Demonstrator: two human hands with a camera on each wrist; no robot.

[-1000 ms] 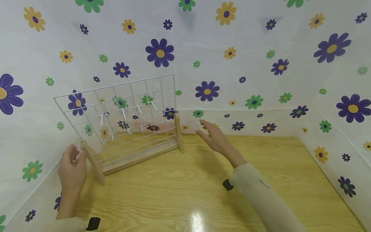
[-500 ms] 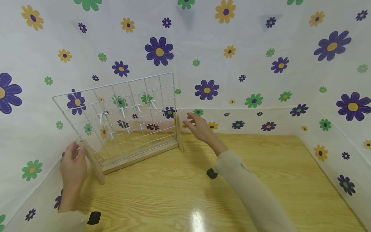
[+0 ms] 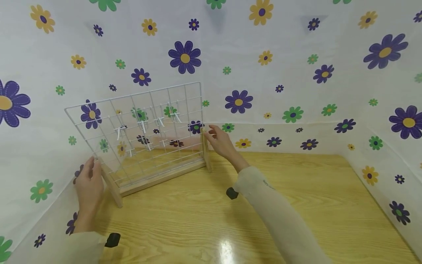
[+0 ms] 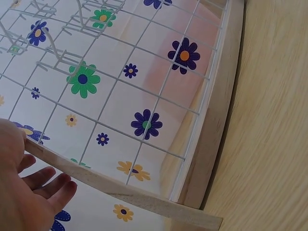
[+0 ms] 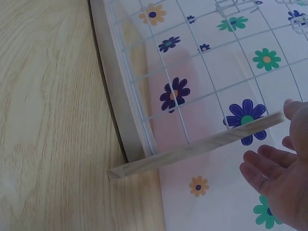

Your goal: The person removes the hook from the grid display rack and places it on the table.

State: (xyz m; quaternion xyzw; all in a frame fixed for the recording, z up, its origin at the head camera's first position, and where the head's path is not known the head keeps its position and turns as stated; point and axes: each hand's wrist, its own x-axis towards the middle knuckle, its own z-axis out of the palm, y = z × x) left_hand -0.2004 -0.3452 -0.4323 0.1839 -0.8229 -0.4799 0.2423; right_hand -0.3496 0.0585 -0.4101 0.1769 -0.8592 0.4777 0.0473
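A white wire grid rack [image 3: 163, 177] stands upright on a wooden base at the left of the table. Several white hooks [image 3: 143, 127] hang on its grid. My left hand [image 3: 89, 187] is at the top of the rack's left wooden post [image 3: 112, 186], the thumb against the post's end in the left wrist view and the other fingers loosely bent beside it. By the top of the right wooden post [image 3: 206, 152] is my right hand [image 3: 221, 141]. Its thumb tip meets or nearly meets the post's end [image 5: 274, 119], fingers relaxed and apart from the wood.
The rack stands on a wood-grain table [image 3: 184, 223]. White cloth walls [image 3: 296, 88] printed with flowers enclose the table at the back and both sides. A black wrist piece shows below each sleeve [image 3: 263, 205].
My right hand has moved left to the top of the right post. My left hand has risen slightly and come closer to the left post. The rack has stayed in place.
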